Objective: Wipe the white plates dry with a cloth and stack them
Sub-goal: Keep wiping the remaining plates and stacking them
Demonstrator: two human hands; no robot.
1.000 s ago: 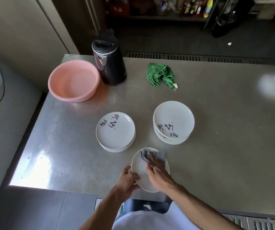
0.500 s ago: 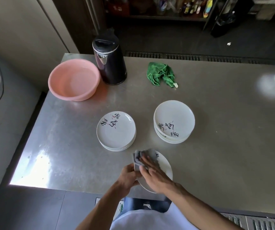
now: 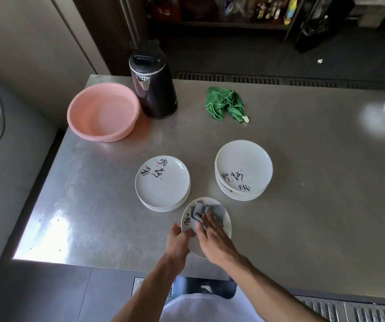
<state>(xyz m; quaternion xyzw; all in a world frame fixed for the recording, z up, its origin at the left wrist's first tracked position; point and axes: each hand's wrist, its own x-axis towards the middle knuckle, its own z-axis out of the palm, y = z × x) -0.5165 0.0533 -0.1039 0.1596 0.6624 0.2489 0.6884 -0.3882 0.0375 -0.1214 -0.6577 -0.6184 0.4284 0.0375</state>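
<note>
Drying a white plate (image 3: 225, 223) at the tabletop's (image 3: 303, 194) near edge.
We see the left grip (image 3: 178, 242) clamped on its left rim; the right grip (image 3: 212, 235), fingers flat, presses a grey cloth (image 3: 206, 210) onto its face. Two plate stacks (image 3: 162, 182) stand beyond.

Table (image 3: 303, 182): brushed metal, dull sheen, glare near left.
Pink basin (image 3: 103, 112): smooth plastic.
Kettle (image 3: 155, 94): glossy dark shell, metal band.
Green cloth (image 3: 225, 103): fuzzy matt fabric.
Held plate (image 3: 226, 225): glossy white glaze.
Grey cloth (image 3: 206, 210): soft matt fabric.
</note>
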